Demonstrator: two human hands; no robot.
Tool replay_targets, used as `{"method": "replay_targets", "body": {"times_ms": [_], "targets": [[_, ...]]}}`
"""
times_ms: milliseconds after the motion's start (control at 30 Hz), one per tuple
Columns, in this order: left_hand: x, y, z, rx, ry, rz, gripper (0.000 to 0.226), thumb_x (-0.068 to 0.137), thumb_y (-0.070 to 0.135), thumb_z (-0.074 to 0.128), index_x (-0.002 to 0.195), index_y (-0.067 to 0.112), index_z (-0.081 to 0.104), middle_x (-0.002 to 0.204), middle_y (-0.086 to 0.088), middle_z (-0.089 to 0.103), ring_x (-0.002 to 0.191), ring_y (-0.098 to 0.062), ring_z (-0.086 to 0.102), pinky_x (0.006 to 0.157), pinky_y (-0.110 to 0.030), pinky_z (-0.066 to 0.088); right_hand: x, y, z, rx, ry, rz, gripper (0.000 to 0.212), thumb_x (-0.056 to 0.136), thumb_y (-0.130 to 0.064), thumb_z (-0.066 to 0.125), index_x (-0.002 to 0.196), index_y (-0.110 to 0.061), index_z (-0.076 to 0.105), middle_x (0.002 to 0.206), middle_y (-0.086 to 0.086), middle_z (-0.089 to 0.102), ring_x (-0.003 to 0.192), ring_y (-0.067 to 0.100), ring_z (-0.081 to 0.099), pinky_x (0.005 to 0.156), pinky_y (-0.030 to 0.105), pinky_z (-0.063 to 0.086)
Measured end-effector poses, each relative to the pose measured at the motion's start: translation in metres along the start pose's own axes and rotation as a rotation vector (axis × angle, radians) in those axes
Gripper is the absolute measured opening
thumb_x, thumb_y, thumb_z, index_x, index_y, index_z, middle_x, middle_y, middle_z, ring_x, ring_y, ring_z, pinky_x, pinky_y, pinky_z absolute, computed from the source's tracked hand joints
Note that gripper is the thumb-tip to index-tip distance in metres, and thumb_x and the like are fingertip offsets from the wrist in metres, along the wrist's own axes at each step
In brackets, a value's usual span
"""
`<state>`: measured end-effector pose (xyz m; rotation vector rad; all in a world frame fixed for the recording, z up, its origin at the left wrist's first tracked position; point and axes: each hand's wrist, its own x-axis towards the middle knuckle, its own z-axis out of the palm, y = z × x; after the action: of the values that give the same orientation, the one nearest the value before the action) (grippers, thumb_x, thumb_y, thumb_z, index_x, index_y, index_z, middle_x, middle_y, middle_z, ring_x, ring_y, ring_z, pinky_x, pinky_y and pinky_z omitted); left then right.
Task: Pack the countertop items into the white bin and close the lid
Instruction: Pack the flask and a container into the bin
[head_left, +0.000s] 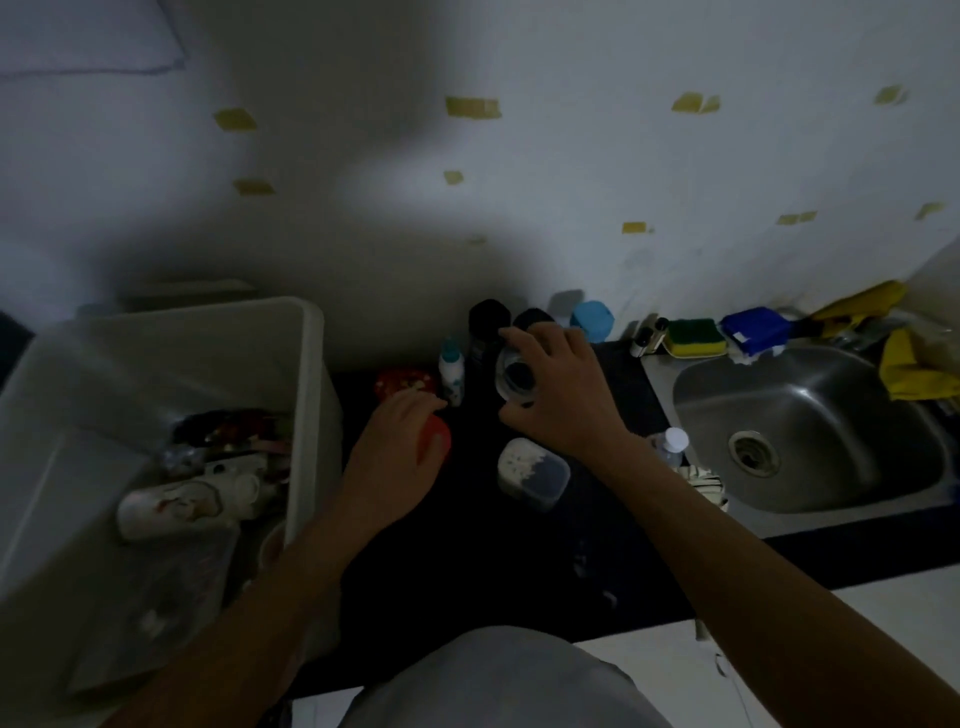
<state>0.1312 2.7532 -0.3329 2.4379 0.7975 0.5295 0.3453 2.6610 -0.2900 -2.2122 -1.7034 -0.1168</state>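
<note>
The white bin (306, 395) stands open at the left on the dark countertop (467, 561), with several items inside, among them a white bottle (182, 506). My left hand (397, 452) curls over a red-orange lidded container (436, 441) beside the bin. My right hand (558, 387) grips a clear jar with dark contents (514, 379) near the wall. A red patterned tin (402, 382), a small white bottle with a teal cap (451, 371), two dark jars (488, 314), a blue cup (592, 317) and a clear box with light and dark contents (532, 473) stand on the counter.
A steel sink (810, 431) lies at the right. Behind it sit a green-yellow sponge (693, 338), a blue brush (753, 327) and yellow cloths (914, 364). A small clear bottle with a white cap (672, 444) stands by the sink edge. Yellow tape bits mark the wall.
</note>
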Motion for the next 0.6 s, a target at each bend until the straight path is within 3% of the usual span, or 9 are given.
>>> {"method": "replay_targets", "body": {"times_ms": [100, 233, 400, 600], "targets": [[-0.011, -0.02, -0.025, 0.059, 0.037, -0.051, 0.038, 0.092, 0.021, 0.05, 0.128, 0.011, 0.056, 0.138, -0.007, 0.049, 0.137, -0.025, 0.034, 0.116, -0.043, 0.028, 0.014, -0.045, -0.006, 0.071, 0.064, -0.058, 0.08, 0.065, -0.048, 0.064, 0.139, -0.023, 0.045, 0.126, 0.005, 0.048, 0.112, 0.025, 0.04, 0.094, 0.033, 0.038], [-0.027, -0.033, -0.059, 0.122, 0.126, -0.084, 0.039, 0.09, 0.026, 0.046, 0.122, 0.009, 0.058, 0.137, -0.01, 0.047, 0.136, -0.029, 0.033, 0.113, -0.047, 0.032, 0.029, -0.103, -0.006, 0.195, 0.115, -0.101, 0.078, 0.065, -0.048, 0.064, 0.137, -0.024, 0.047, 0.123, 0.004, 0.049, 0.114, 0.026, 0.041, 0.096, 0.033, 0.038], [-0.057, -0.058, -0.099, 0.104, 0.202, -0.133, 0.033, 0.091, 0.018, 0.052, 0.123, 0.011, 0.056, 0.139, -0.009, 0.044, 0.137, -0.027, 0.031, 0.114, -0.038, 0.029, 0.04, -0.166, 0.001, 0.288, 0.103, -0.152, 0.079, 0.065, -0.047, 0.069, 0.137, -0.025, 0.046, 0.123, 0.003, 0.048, 0.114, 0.023, 0.038, 0.092, 0.029, 0.037], [-0.103, -0.12, -0.14, 0.12, 0.17, -0.278, 0.042, 0.088, 0.026, 0.046, 0.123, 0.008, 0.059, 0.136, -0.011, 0.047, 0.133, -0.029, 0.036, 0.112, -0.047, 0.031, 0.045, -0.237, 0.026, 0.331, 0.003, -0.213, 0.078, 0.065, -0.049, 0.071, 0.135, -0.024, 0.048, 0.126, 0.002, 0.05, 0.115, 0.024, 0.043, 0.086, 0.031, 0.043]]}}
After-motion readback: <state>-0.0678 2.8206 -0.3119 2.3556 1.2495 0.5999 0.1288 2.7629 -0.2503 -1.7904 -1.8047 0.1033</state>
